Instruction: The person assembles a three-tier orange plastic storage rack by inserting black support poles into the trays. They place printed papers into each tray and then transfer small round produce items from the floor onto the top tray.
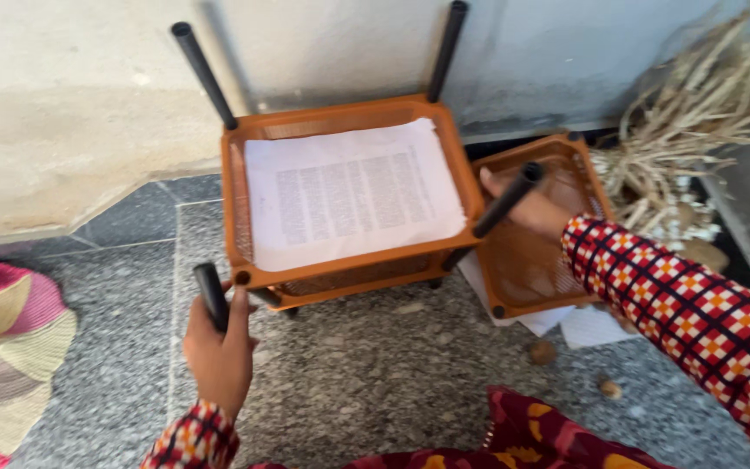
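Note:
An orange plastic rack tray (258, 135) stands on the stone floor against the wall, lined with a printed white paper sheet (349, 193). Black poles rise from its back corners (204, 75). My left hand (217, 356) is shut on a black pole (212, 296) at the tray's front left corner. My right hand (527, 208) grips another black pole (505, 201) at the front right corner. A second orange tray (536, 260) leans behind my right hand, lying on white papers.
A bundle of dry pale stalks (696, 130) lies at the right by the wall. A woven striped hat (6, 343) sits on the floor at left. Small brown nuts (542, 352) lie near the papers. My patterned red clothing (549, 443) fills the bottom edge.

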